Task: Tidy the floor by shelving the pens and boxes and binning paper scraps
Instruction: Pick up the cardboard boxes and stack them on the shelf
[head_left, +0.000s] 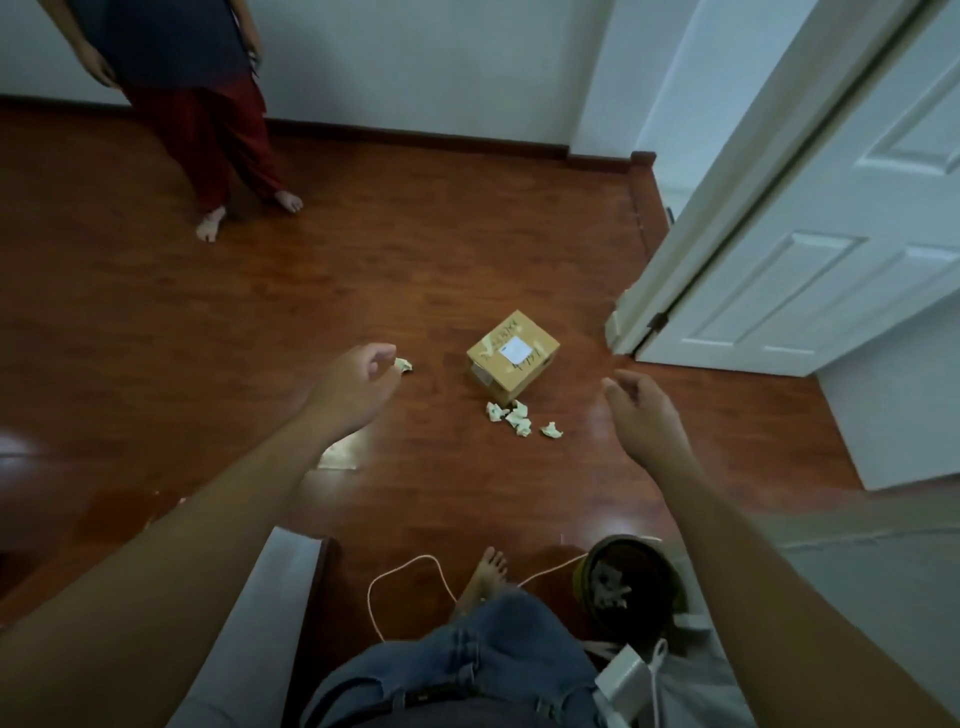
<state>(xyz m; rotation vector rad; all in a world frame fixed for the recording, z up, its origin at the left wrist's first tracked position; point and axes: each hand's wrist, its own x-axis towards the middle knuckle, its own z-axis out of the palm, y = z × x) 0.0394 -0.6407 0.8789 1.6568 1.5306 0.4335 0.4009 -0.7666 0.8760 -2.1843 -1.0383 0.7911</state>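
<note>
Holding paper scraps: bin (631, 582); cardboard box (511, 356) shut.

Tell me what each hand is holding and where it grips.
Nothing is held. Left hand is open, fingers curled near a paper scrap on the floor. Right hand is open and empty.

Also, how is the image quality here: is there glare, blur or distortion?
Head view: dim, bluish light; the glossy floor throws glare patches near the left hand; wide-angle bending curves the door and wall lines; the cardboard box and paper scraps look soft, so the box's writing cannot be read.
</note>
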